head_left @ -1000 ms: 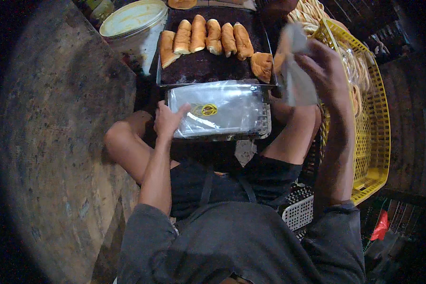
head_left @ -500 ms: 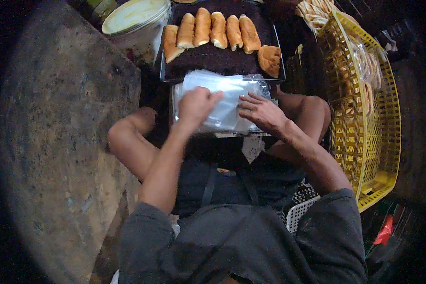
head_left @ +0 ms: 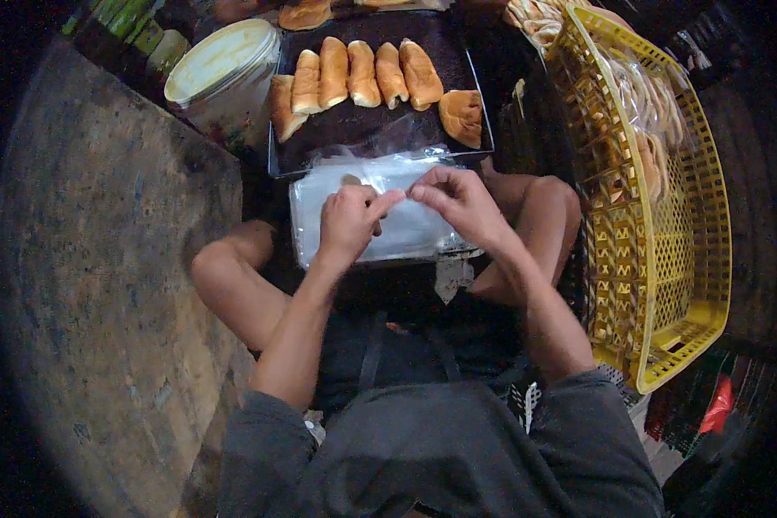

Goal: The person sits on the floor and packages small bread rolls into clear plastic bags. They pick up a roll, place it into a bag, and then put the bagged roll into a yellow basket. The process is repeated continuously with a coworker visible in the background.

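Observation:
A stack of clear plastic bags (head_left: 319, 186) lies in front of my crossed legs, against the near edge of a dark tray. Over it, my left hand (head_left: 348, 226) is closed, fingers curled and thumb stretched toward the right. My right hand (head_left: 464, 205) pinches with thumb and forefinger right at the tip of the left thumb. Both seem to grip the edge of a thin plastic bag, though the film is hard to make out between the fingertips. Several long golden bread rolls (head_left: 363, 76) stand in a row on the tray (head_left: 319, 142), with a rounder bun (head_left: 462, 118) at its right.
A tall yellow plastic crate (head_left: 686, 259) on the right holds bagged bread (head_left: 652, 104). At the far left stands a white bucket (head_left: 220, 73) with a smeared lid. Worn wooden boards (head_left: 121, 259) cover the left side. Something red (head_left: 716, 406) lies at lower right.
My hands have come together over the bags; the right one went from spread fingers to a pinch. The view has shifted, so tray and crate sit lower and further left.

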`<state>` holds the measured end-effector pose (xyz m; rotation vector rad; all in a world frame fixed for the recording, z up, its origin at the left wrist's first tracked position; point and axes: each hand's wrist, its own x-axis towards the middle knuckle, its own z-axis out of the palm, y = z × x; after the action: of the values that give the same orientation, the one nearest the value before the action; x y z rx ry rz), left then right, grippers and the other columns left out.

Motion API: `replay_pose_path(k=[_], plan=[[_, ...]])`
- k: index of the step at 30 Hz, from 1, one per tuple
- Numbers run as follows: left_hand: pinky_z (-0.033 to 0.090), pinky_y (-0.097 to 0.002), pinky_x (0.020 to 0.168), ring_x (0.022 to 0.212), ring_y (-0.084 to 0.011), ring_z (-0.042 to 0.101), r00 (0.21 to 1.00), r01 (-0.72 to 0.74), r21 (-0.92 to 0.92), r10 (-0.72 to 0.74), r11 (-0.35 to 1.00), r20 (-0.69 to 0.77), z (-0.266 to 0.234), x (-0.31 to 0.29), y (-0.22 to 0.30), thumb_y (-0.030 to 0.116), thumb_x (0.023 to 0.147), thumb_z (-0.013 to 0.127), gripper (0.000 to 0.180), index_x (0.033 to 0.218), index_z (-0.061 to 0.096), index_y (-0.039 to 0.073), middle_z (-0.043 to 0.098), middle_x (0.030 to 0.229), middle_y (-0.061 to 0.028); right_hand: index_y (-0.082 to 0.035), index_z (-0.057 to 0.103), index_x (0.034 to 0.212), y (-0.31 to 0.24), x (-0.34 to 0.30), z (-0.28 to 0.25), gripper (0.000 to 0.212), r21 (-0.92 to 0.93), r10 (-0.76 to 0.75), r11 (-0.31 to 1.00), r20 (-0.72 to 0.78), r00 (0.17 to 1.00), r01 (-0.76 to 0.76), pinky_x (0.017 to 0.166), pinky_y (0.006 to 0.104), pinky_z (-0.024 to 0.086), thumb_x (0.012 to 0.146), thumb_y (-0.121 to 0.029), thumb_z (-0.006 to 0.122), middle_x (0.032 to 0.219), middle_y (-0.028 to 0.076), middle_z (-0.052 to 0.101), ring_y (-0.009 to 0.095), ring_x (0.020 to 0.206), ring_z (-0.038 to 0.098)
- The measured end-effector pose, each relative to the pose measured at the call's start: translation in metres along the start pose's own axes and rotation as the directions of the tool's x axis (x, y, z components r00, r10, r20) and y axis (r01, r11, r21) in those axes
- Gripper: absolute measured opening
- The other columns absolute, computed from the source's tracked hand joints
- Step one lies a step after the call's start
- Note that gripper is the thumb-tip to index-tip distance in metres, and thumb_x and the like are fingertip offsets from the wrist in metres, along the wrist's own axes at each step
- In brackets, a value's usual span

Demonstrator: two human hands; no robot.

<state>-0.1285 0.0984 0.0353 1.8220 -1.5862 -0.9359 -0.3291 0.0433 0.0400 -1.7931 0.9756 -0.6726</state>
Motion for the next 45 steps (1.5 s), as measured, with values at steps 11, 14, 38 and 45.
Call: replay_pose_path(k=[11, 14, 38, 45], plan=[[0.047, -0.0256, 0.066, 0.078, -0.0139, 0.062, 0.983, -0.016, -0.952, -0.169, 0.306, -0.07, -0.009, 0.096, 0.003, 0.04, 0.088, 0.063, 0.037, 0.101, 0.062, 0.005, 0.065, 0.091, -0.0053, 0.003, 0.059, 0.092, -0.04, 0.017, -0.005, 0.019, 0.645, 0.369, 0.764, -0.433, 0.822, -0.003, 0.052, 0.0252, 0.051, 0.092, -0.016, 0.059, 0.075, 0.007, 0.062, 0.017, 0.066, 0.067], [0.05, -0.0267, 0.067, 0.077, -0.0123, 0.061, 0.874, -0.126, -0.848, -0.346, 0.516, -0.34, -0.039, 0.123, -0.014, 0.035, 0.087, 0.066, 0.034, 0.101, 0.062, 0.005, 0.064, 0.089, -0.0042, 0.003, 0.061, 0.085, -0.051, 0.066, -0.006, 0.025, 0.378, 0.211, 0.924, -0.386, 0.898, -0.055, 0.053, 0.0297, 0.049, 0.091, -0.021, 0.059, 0.067, 0.01, 0.062, 0.016, 0.063, 0.065], [0.057, -0.0416, 0.079, 0.105, -0.035, 0.061, 0.784, -0.333, -0.788, -0.312, 0.518, -0.537, -0.041, 0.089, -0.024, 0.058, 0.096, 0.024, 0.073, 0.133, 0.036, -0.004, 0.058, 0.116, -0.0217, -0.002, 0.05, 0.129, -0.055, 0.072, -0.082, 0.053, 0.585, 0.218, 0.81, -0.239, 0.946, -0.039, 0.093, 0.0353, 0.045, 0.082, -0.025, 0.059, 0.124, 0.015, 0.055, 0.025, 0.113, 0.053], [0.054, -0.0419, 0.084, 0.104, -0.035, 0.062, 0.808, -0.324, -0.766, -0.258, 0.556, -0.529, -0.072, 0.071, -0.024, 0.054, 0.099, 0.022, 0.066, 0.135, 0.044, 0.004, 0.058, 0.118, -0.0218, 0.003, 0.038, 0.137, -0.076, 0.033, -0.115, 0.062, 0.634, 0.185, 0.773, -0.278, 0.943, 0.035, 0.097, 0.0374, 0.044, 0.082, -0.022, 0.05, 0.126, 0.022, 0.052, 0.028, 0.112, 0.056]])
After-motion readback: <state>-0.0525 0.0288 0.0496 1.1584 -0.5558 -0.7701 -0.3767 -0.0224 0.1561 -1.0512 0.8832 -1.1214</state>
